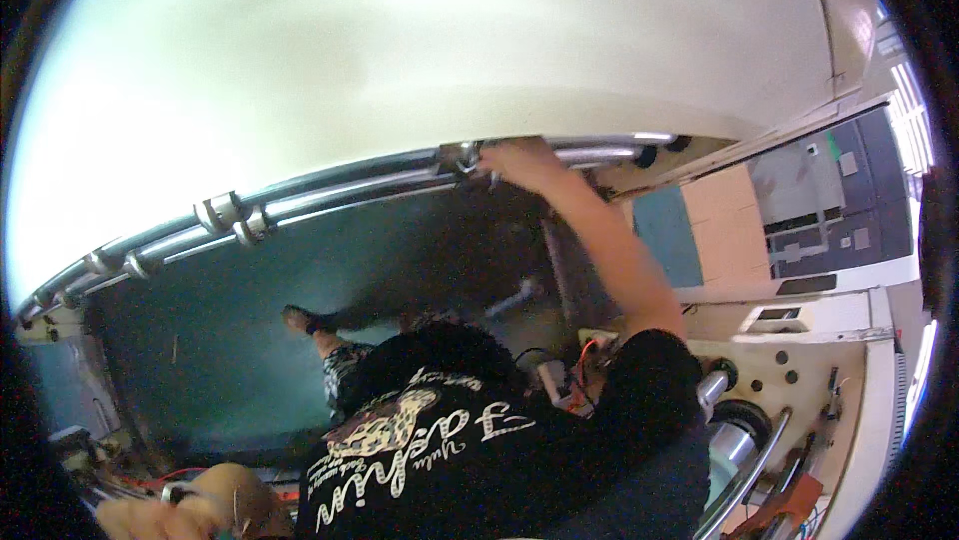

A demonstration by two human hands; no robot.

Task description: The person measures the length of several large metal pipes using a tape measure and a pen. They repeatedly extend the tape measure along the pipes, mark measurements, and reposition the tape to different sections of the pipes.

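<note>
My right hand [514, 162] reaches up to a pair of parallel metal rods. Its fingers are closed on a shiny metal collar [460, 156] that sits around a rod [350, 180]. More collars [218, 211] are spaced along the rods toward the left. My left hand [165, 518] is low at the left edge of the view, fingers curled, beside thin metal parts. What it grips, if anything, is hidden. My black printed shirt [430, 450] fills the lower middle.
A large pale panel [559, 30] spans the space above the rods. Below them lies a dark greenish surface [200, 340], with a foot [297, 318] over it. At the lower right are a metal roller [737, 440], red-orange parts [794, 508] and a cream machine frame [859, 420].
</note>
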